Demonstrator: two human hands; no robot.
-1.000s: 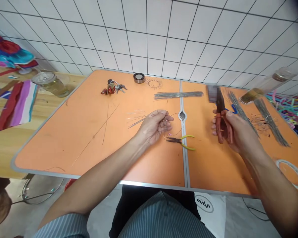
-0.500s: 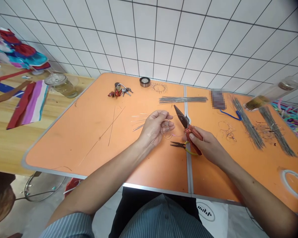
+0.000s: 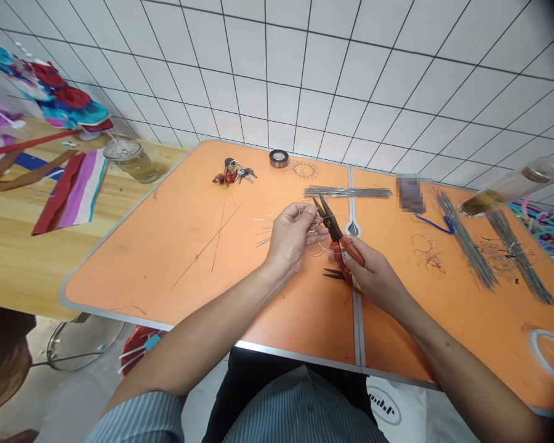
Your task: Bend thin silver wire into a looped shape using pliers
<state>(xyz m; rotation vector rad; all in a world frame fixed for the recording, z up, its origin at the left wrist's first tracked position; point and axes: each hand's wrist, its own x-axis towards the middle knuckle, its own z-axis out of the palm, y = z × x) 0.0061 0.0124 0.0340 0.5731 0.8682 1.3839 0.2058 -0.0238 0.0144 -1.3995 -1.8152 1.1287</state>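
Observation:
My left hand (image 3: 290,239) pinches a thin piece of wire (image 3: 322,246) bent into loops between thumb and fingers. My right hand (image 3: 373,264) is wrapped round the red handles of a pair of pliers (image 3: 331,224). The pliers' dark jaws are parted and point up and left, right beside the wire and my left fingertips. Whether the jaws touch the wire I cannot tell. Beneath my right hand lies a second, smaller pair of pliers (image 3: 335,274) with yellow handles, partly covered. Loose straight wires (image 3: 262,231) lie just left of my left hand.
Wire bundles (image 3: 351,192) lie at the back and on the right (image 3: 466,240). Toward the back are keys (image 3: 234,172), a tape roll (image 3: 279,159) and a wire ring (image 3: 305,169). A bottle (image 3: 484,202) stands back right; a lidded cup (image 3: 132,161) is left. Thin wires cross (image 3: 197,255) on the left.
The pliers have moved left, closer to my left hand, and their jaws have opened. The smaller pliers are now more covered. The whole view has shifted slightly.

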